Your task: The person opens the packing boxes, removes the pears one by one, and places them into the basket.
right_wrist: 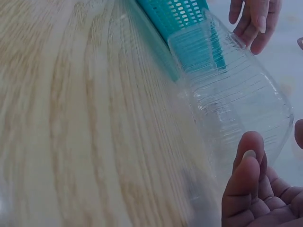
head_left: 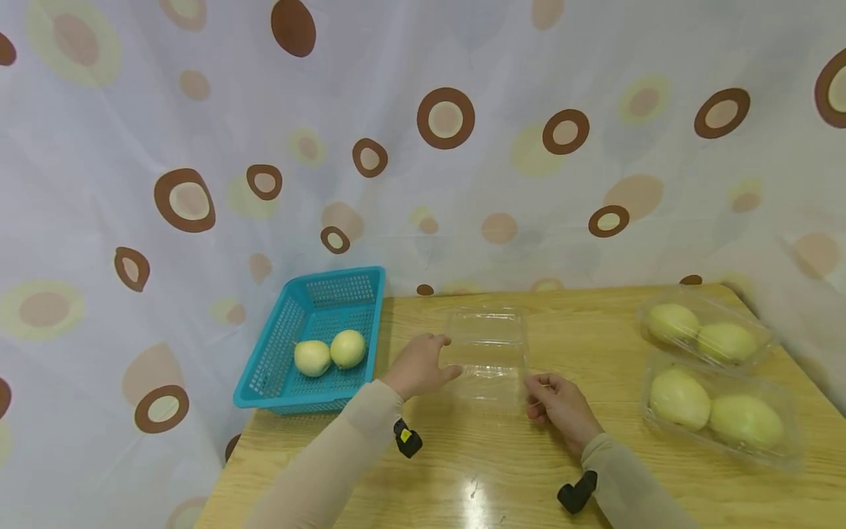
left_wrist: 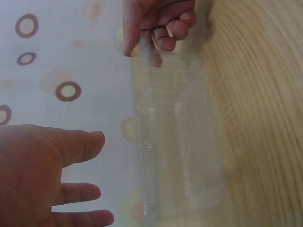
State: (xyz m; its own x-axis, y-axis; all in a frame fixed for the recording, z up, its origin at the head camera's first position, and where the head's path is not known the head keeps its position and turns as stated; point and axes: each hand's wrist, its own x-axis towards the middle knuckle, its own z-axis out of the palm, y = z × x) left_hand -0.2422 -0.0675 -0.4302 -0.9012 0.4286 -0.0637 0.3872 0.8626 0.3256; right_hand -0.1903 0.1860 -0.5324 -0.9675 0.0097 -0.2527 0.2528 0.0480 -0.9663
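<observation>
While the right hand (head_left: pixel 563 408) pinches the clear box (head_left: pixel 489 360) at its edge, the left hand (head_left: pixel 416 369) has its fingers spread and released — the box is between both hands, the basket (head_left: pixel 340 312) left of the left fingers.

Table (head_left: pixel 515 459) around a middle container (head_left: pixel 487 356)
Nine o'clock: basket (head_left: pixel 328 317) holding two pears (head_left: pixel 312 358), left hand (head_left: pixel 421 367) between; four o'clock: right hand (head_left: pixel 560 408) at the edge, then a near pear-box (head_left: pixel 697 436); three: a far pear-box (head_left: pixel 727 312); twelve: curtain (head_left: pixel 410 184) behind.
</observation>
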